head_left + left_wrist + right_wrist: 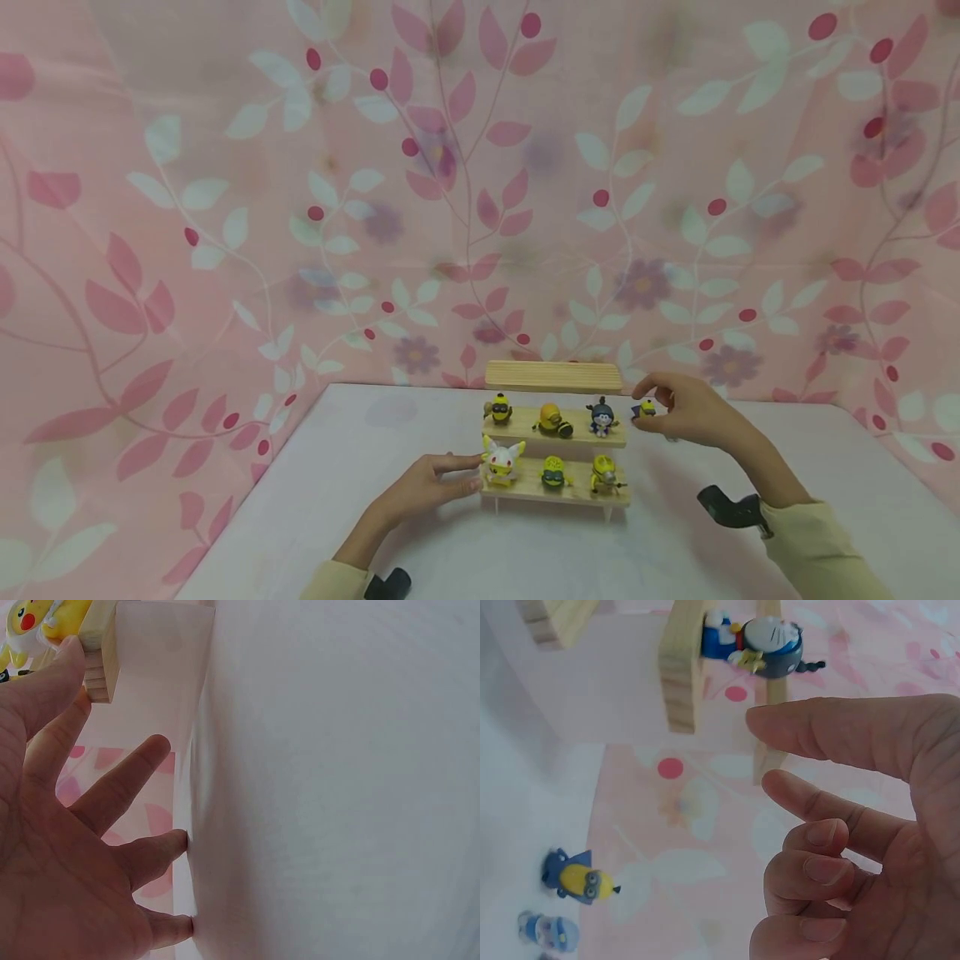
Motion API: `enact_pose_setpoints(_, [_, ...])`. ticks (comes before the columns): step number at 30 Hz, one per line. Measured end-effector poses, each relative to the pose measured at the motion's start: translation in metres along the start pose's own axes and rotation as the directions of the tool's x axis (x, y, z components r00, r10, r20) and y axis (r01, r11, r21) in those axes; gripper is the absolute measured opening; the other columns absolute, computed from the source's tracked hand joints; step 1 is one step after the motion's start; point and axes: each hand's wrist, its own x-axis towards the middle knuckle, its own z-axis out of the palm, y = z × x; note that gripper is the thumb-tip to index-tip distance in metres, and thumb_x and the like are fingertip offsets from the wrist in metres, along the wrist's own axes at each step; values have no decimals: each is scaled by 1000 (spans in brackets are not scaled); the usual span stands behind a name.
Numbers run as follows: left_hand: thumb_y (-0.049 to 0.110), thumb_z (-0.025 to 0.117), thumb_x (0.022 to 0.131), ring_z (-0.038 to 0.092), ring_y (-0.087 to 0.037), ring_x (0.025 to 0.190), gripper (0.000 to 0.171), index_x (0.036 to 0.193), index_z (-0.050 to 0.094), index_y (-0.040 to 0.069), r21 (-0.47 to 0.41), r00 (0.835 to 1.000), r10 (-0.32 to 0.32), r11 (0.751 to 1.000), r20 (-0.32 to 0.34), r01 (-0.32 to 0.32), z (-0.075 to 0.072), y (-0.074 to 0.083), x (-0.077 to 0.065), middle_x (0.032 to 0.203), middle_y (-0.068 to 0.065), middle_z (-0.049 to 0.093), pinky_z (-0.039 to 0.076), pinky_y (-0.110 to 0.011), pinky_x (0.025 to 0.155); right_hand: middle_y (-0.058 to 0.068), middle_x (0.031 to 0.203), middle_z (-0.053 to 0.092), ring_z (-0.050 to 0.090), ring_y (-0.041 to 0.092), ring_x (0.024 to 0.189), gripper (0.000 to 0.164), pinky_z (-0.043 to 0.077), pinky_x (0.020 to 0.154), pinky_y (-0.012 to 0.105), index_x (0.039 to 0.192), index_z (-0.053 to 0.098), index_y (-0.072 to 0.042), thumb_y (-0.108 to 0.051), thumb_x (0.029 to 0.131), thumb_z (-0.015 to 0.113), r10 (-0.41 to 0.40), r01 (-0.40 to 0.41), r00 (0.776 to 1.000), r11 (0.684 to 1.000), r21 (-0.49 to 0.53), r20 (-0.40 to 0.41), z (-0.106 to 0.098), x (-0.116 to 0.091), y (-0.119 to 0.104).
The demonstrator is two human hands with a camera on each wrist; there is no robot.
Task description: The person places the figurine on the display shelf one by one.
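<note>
My left hand is at the left end of a three-tier wooden display stand. Its thumb and index fingertip touch the end of the lowest board, while the other fingers spread and rest toward the table. Beside the thumb stands a white-and-yellow figurine with red cheeks. To the right of the stand, my right hand hovers with thumb and index finger apart, nothing between them, and the other fingers bent. A blue-and-white figurine with dark hair stands on the middle board near that thumb.
Beyond the right hand, a yellow figurine with goggles and a blue cape and a blue-capped figurine stand on the white table. Several yellow figurines, one a goggled figure, occupy the boards. Floral pink cloth hangs behind.
</note>
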Motion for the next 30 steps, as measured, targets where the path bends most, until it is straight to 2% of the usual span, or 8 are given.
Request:
enact_pose_setpoints(6, [39, 72, 90, 31, -47, 139, 42, 129, 68, 22, -1, 1000, -3, 1000, -4, 3, 0, 1, 0, 134, 0, 61, 23, -68, 109, 1, 73, 45, 41, 17, 67, 31, 33, 53, 27, 100, 67, -11, -25, 79, 83, 37, -37, 999, 999, -6, -2, 1, -1, 14])
enact_pose_setpoints(13, [38, 72, 91, 31, -47, 139, 41, 129, 67, 23, -11, 1000, -3, 1000, -6, 3, 0, 0, 0, 135, 0, 60, 23, -68, 109, 0, 74, 47, 42, 17, 67, 27, 34, 53, 27, 100, 68, -9, -17, 78, 82, 40, -40, 999, 999, -2, -15, 6, -2, 34])
enact_pose_setpoints(16, [37, 71, 91, 31, -48, 139, 41, 129, 67, 23, -13, 1000, -4, 1000, -4, 4, 1, -1, 1, 135, 0, 60, 23, -69, 109, 1, 74, 46, 42, 18, 67, 28, 35, 53, 27, 101, 68, -7, -15, 79, 82, 66, -66, 998, 998, 7, -10, 8, -2, 41])
enact_pose_setpoints(20, [37, 71, 91, 30, -49, 139, 41, 129, 67, 23, -15, 1000, -8, 1000, -3, 8, 2, -2, 1, 136, 0, 60, 22, -69, 109, 2, 73, 45, 42, 19, 67, 31, 35, 53, 28, 104, 67, -5, -16, 79, 81, 106, -106, 994, 994, 12, -3, 13, -1, 52])
enact_pose_setpoints(30, [37, 71, 91, 30, -49, 139, 41, 129, 67, 24, -11, 1000, -2, 1000, -5, 2, 1, -1, 1, 135, 0, 60, 22, -69, 109, 0, 69, 43, 39, 16, 61, 31, 31, 51, 28, 102, 67, -6, -20, 78, 82, 137, -136, 991, 990, 24, -13, 20, -1, 78])
